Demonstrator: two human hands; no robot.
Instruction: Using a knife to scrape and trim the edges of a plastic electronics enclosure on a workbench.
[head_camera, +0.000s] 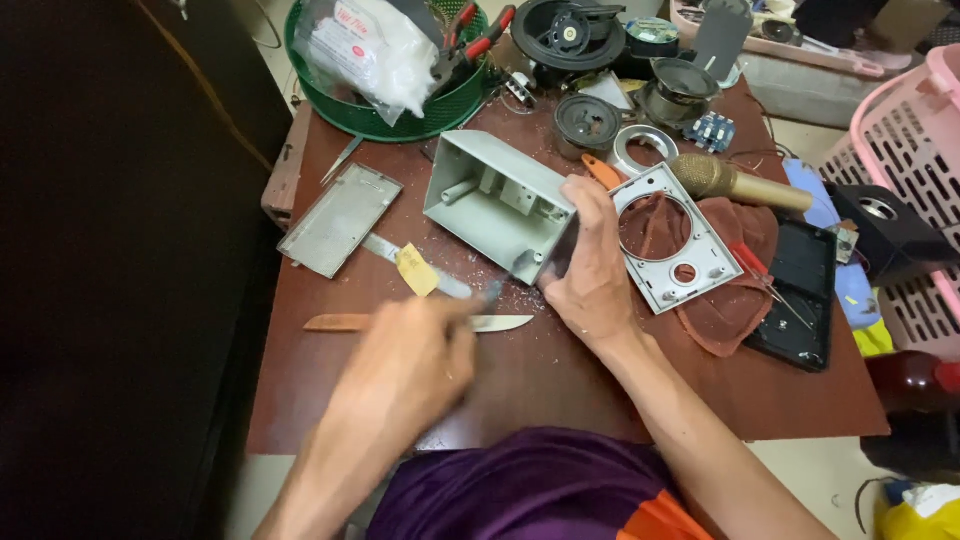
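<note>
Setting: reddish-brown worktable crowded with speaker parts and dusted with pale shavings, seen from above a seated person in a purple shirt.
Left hand: nearest the viewer, the left hand is closed around a thin tool, blurred with motion; its tip points up and to the right, toward the near corner of the casing.
Knife: a wooden-handled knife lies flat on the table just past that hand, blade to the right.
Right hand: the right hand is clamped on the right end of a grey plastic speaker casing, fingers curled over its edge.
Casing: it lies on its side at mid-table, open cavity facing the person, long axis running from upper left to lower right; the right hand is on it, the left only near, below and to its left.
Beside it: a grey metal grille panel to the left; a grey front plate with a round opening to the right, on a brown cloth.
Farther: a gold microphone, loose speaker drivers, and a green basket holding a white plastic bag and red-handled pliers.
Edge: a pink laundry basket stands off the table at right.
</note>
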